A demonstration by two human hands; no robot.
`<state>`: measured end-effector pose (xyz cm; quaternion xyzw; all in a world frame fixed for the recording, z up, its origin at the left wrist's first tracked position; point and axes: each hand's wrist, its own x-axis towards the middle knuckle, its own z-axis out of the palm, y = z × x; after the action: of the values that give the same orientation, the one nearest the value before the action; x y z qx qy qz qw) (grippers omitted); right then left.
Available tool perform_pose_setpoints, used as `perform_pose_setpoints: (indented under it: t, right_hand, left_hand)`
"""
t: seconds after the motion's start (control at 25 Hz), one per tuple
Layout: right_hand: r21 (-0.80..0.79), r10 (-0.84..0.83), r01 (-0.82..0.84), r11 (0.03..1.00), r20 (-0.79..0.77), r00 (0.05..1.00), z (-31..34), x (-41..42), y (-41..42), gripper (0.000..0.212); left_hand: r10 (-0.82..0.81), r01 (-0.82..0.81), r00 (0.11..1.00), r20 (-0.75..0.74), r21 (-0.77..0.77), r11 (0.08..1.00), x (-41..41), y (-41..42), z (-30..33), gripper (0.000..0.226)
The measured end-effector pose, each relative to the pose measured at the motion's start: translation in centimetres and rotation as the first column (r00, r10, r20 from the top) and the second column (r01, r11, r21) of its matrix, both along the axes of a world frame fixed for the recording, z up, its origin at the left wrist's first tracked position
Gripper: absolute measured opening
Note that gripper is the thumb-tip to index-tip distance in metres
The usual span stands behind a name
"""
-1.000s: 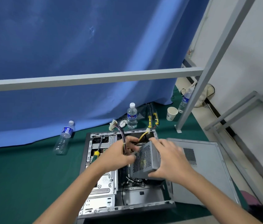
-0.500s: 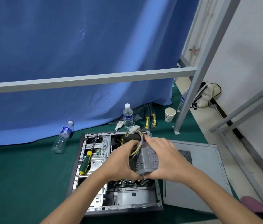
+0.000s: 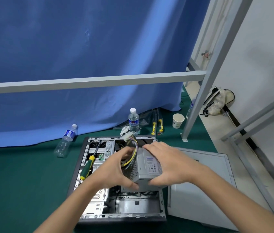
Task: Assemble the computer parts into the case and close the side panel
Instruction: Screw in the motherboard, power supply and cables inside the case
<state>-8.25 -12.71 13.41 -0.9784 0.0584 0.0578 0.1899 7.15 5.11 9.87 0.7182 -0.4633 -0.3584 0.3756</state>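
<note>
Over the open case: a grey power supply (image 3: 147,167) is being held above the computer case (image 3: 127,206).
Left hand (image 3: 116,169): gripping its left, cable-side edge.
Right hand (image 3: 168,163): curling around its right side.
Cables (image 3: 131,148): arching toward the far case edge.
Side panel (image 3: 200,190): lying flat, right of the case.
Screwdriver (image 3: 88,165): resting inside the case's left part.
</note>
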Motion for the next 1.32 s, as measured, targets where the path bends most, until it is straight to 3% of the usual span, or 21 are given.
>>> perform_pose_setpoints:
  t: [0.08,0.16,0.24,0.36,0.48,0.56,0.6,0.76,0.88,1.12,1.2,1.32]
  right_hand:
    - [-0.006,0.011,-0.011,1.0,0.013,1.0,0.1,-0.2,-0.1,0.094]
    - [0.007,0.011,-0.011,1.0,0.011,1.0,0.0,-0.3,0.1,0.093]
    - [0.012,0.005,-0.006,1.0,0.004,1.0,0.1,-0.2,0.0,0.092]
    - [0.003,-0.02,0.02,1.0,0.01,1.0,0.6,0.3,-0.1,0.091]
    - [0.019,-0.023,0.023,1.0,-0.001,1.0,0.9,0.8,0.6,0.092]
    - [0.023,-0.045,0.045,0.999,-0.021,0.999,0.6,1.1,1.0,0.093]
    - [0.021,-0.057,0.058,0.998,-0.031,0.998,0.4,1.2,1.0,0.094]
    - [-0.037,-0.104,0.101,0.994,-0.108,0.989,-1.0,1.7,1.2,0.106]
    - [-0.11,-0.099,0.082,0.991,-0.166,0.981,-2.2,2.3,1.9,0.113]
    - [-0.189,0.012,-0.054,0.98,-0.219,0.976,-3.8,4.1,5.0,0.11]
    - [-0.202,0.042,-0.083,0.976,-0.199,0.979,-4.1,4.7,5.7,0.111]
    - [-0.14,0.001,-0.03,0.99,-0.201,0.98,-4.9,5.2,5.9,0.114]
  left_hand:
    - [0.129,-0.14,0.985,-0.111,-0.093,0.986,1.2,0.5,0.1,0.07]
    - [0.364,-0.391,0.914,-0.178,-0.151,0.908,3.2,1.1,-0.5,0.048]
    - [0.507,-0.514,0.849,-0.148,-0.009,0.858,4.3,1.7,-1.3,0.048]
    - [0.513,-0.406,0.788,-0.339,0.339,0.848,4.1,1.6,-3.1,0.056]
    - [0.49,-0.374,0.578,-0.653,0.322,0.87,3.9,0.1,-3.9,0.029]
    - [0.41,-0.372,0.499,-0.764,0.238,0.897,4.5,-0.7,-3.8,0.014]
    - [0.378,-0.358,0.504,-0.776,0.21,0.91,5.0,-0.8,-3.8,0.014]
    - [0.316,-0.259,0.716,-0.622,0.183,0.948,6.8,0.4,-4.0,0.018]
    - [0.27,-0.201,0.75,-0.604,0.18,0.963,6.7,1.2,-4.1,0.015]
    - [0.13,-0.082,0.965,-0.228,0.209,0.975,6.0,2.1,-4.7,0.006]
    - [0.083,-0.062,0.991,-0.109,0.183,0.981,6.4,2.3,-4.8,0.002]
    - [0.149,-0.145,0.989,-0.005,0.189,0.971,7.2,2.4,-5.3,0.01]
